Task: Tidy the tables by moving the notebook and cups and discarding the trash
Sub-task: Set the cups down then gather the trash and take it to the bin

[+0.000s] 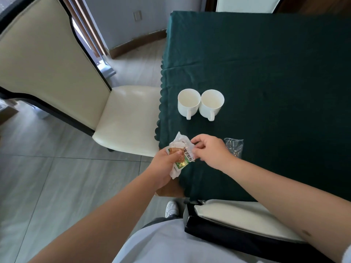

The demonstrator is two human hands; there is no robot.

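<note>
Left hand (167, 164): clamped on crumpled white-and-green printed wrappers (181, 154), lower centre.
Right hand (210, 150): pinched on the wrappers' edge; should be gathered fully before the clear plastic wrapper (234, 147).
White ceramic cups (200, 103): centre, on green-clothed surface (266, 73).

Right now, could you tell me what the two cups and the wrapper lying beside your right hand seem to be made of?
The two cups look like glazed white ceramic: smooth, opaque, softly shiny. The wrapper looks like thin clear plastic film: see-through and crinkled.
</note>
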